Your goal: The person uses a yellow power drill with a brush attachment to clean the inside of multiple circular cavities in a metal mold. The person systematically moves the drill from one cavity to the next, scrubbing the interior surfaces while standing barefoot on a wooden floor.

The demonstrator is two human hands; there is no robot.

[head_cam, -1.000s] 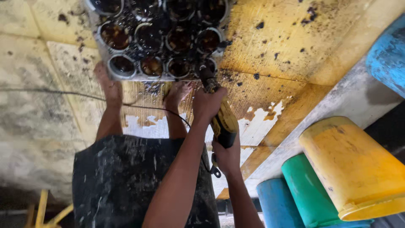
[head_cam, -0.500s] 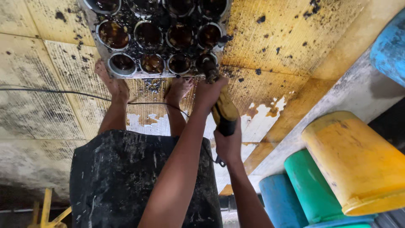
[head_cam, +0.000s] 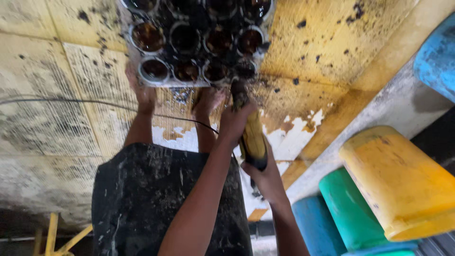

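A dirty metal block (head_cam: pixel 130 57) with several round, dark, oily bores lies on the stained floor. I hold a yellow power tool (head_cam: pixel 252 137) with both hands. My left hand (head_cam: pixel 233 124) grips its front end, just behind the dark tip. The tip touches the block's near right corner by a bore (head_cam: pixel 245 68). My right hand (head_cam: pixel 266 178) grips the tool's black rear end. My two bare feet (head_cam: pixel 142 92) stand at the block's near edge, and my dark, stained shorts (head_cam: pixel 156 199) fill the lower middle.
A thin black cable (head_cam: pixel 71 101) runs across the floor from the left toward the tool. Yellow (head_cam: pixel 403 185), green (head_cam: pixel 353 211) and blue (head_cam: pixel 317 227) plastic containers lie along a concrete ledge at the right. A yellow frame (head_cam: pixel 52 234) shows at the bottom left.
The view has drifted slightly, and the block now sits higher in it. Both hands keep the tool at the block's near right corner, with the tip pressed a little closer.
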